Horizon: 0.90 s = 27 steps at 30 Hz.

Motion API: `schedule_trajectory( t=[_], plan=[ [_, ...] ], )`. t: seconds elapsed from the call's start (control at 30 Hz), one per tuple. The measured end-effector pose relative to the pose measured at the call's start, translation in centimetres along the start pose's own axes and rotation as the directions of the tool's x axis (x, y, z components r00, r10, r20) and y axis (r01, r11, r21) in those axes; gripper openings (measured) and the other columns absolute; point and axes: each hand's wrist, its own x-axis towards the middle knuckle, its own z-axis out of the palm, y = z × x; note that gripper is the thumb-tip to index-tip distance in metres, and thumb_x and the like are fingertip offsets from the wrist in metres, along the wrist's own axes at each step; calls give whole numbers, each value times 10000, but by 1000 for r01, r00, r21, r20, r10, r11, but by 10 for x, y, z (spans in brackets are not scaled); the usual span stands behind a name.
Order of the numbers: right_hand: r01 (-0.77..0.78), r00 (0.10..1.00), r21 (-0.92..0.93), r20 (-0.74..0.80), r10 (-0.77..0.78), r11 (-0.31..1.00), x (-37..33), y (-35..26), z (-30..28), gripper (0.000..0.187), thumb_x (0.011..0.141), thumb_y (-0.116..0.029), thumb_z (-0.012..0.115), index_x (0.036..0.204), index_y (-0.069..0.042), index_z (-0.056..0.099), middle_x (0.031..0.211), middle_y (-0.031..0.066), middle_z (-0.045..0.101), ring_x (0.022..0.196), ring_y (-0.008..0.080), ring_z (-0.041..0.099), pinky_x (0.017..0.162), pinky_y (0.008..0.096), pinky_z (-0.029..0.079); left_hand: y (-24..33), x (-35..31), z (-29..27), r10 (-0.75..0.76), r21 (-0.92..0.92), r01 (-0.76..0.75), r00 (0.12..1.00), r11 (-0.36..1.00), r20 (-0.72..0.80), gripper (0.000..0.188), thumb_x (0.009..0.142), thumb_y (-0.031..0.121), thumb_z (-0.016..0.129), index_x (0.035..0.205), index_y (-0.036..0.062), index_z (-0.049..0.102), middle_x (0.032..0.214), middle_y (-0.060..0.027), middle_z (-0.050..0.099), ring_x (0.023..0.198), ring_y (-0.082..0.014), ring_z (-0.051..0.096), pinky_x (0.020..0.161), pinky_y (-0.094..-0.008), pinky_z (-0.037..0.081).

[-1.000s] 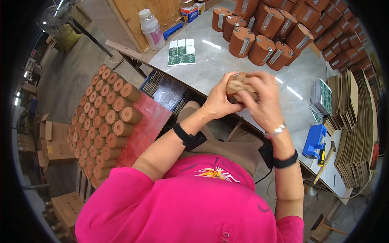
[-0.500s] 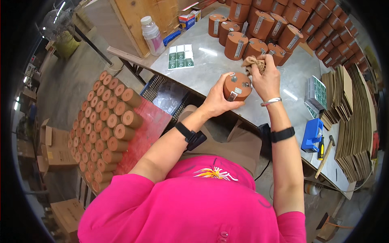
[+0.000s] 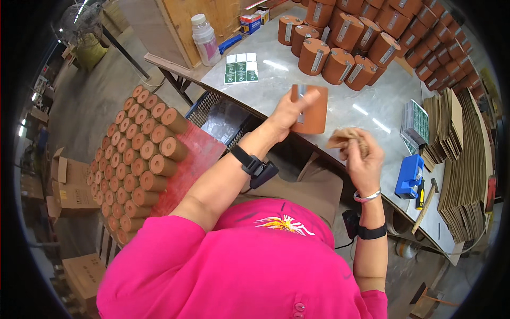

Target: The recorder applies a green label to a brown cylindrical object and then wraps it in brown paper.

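Observation:
In my left hand (image 3: 285,114) is a reddish-brown cylinder (image 3: 316,118) with a metal strip down its side, gripped from the left with the thumb over it. It is tipped at the near edge of the table, its side facing up. My right hand (image 3: 366,166) clasps a crumpled tan rag (image 3: 348,137) just right of the cylinder, apart from it. Similar finished-looking cylinders (image 3: 313,56) with metal strips stand in stacked rows at the far side of the grey tabletop (image 3: 287,74).
Green-and-white stickers (image 3: 241,69), a white-capped bottle (image 3: 205,40) and a blue cutter (image 3: 230,43) lie at the far left. To the right are flattened cardboard (image 3: 465,175), a blue tool (image 3: 409,177), a screwdriver (image 3: 420,195) and a hammer (image 3: 425,207). Plain cylinders (image 3: 141,159) cover a red board (image 3: 199,159).
The cylinder has turned from showing its top to showing its side. My right hand with the rag has moved toward me, away from the far cylinders.

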Motion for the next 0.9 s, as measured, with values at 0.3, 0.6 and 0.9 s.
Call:
schedule_trajectory(
  t=[0.3,0.6,0.9],
  plan=[
    [332,927,-27,-177,-331,943,57,-32,18,277,928,5,574,1194,0,648,1194,165,667,1041,300,666,867,352,531,17,-18,31,-141,-463,195,979,864,149,704,969,684,423,1347,100,531,1215,-109,637,1085,-257,661,949,-435,546],
    [556,830,-270,117,-546,786,-17,-26,57,366,787,107,630,1138,12,675,1273,195,636,1282,431,535,1016,443,480,22,-17,17,-147,-394,110,987,912,-65,679,964,679,455,1239,70,579,1083,-77,664,981,-196,669,871,-361,566],
    [395,852,-171,-299,-429,903,35,-32,34,360,858,103,560,1182,-10,669,1207,179,668,1189,362,607,1003,422,473,24,-27,32,-334,-743,319,933,589,137,539,984,566,518,1315,141,545,1257,-93,620,1146,-262,612,994,-467,511]
  ],
)
